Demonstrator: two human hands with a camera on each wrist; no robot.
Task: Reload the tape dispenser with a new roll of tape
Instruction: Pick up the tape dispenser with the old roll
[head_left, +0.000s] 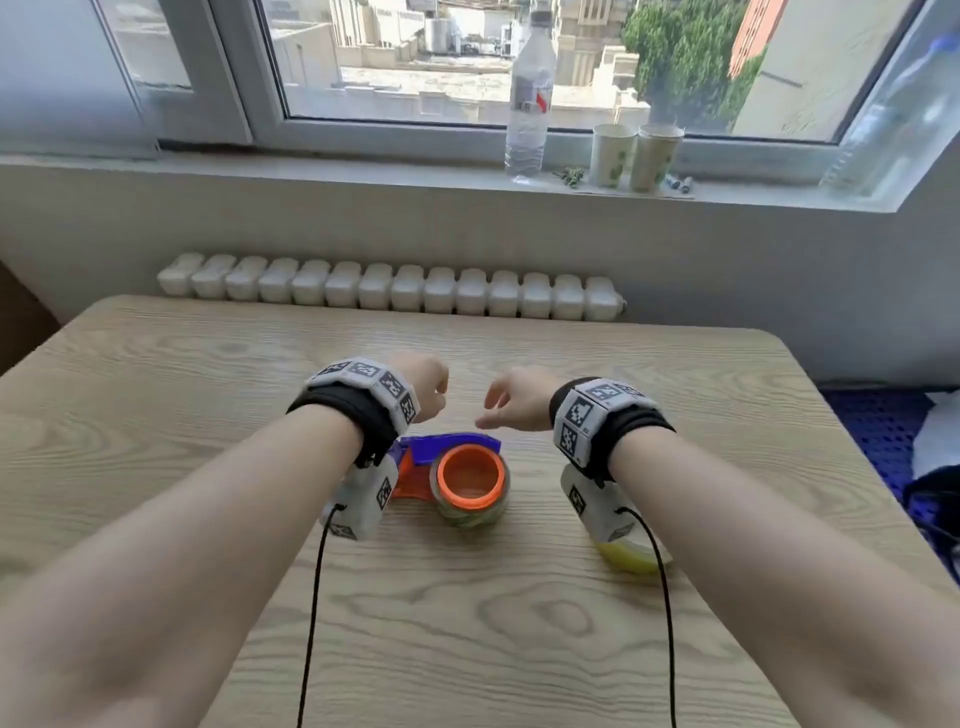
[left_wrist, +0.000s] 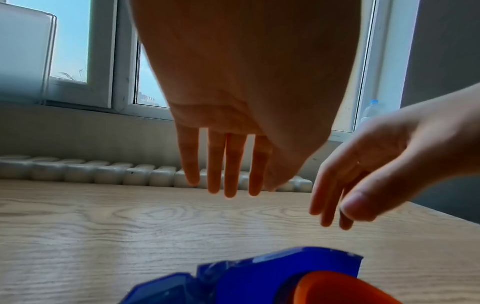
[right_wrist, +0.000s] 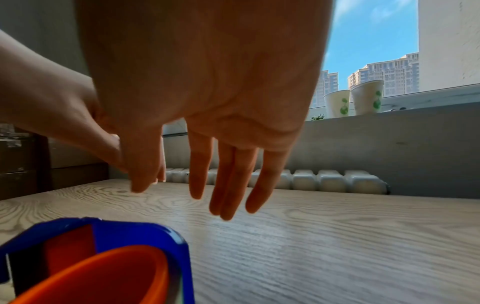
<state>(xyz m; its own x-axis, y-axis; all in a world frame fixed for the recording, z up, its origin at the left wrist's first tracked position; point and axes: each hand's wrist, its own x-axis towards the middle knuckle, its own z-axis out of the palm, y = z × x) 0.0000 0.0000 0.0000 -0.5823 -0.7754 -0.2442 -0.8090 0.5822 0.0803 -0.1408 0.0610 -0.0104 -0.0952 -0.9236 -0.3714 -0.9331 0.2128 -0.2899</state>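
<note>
Both hands are held above the pale wood-grain laminate table (head_left: 156, 467), past the blue and orange plastic tape dispenser (head_left: 447, 467). The left hand (head_left: 423, 384) and right hand (head_left: 511, 402) are released, fingers straight and relaxed in the wrist views, nothing grasped.

The dispenser lies on its side near the table's middle, between the forearms. A roll of clear tape (head_left: 470, 512) is seen round its smooth orange hub (head_left: 470, 475). A yellow curved object (head_left: 631, 558), half hidden under the right wrist camera, cannot be identified.

Risks, as judged: the light, hard plastic body is likely to skid on the smooth laminate if pressed from one side only. The glossy tape end is hard to find; whether it has been threaded to the cutter cannot be told. The hanging black cables (head_left: 311, 623) may snag the dispenser.
</note>
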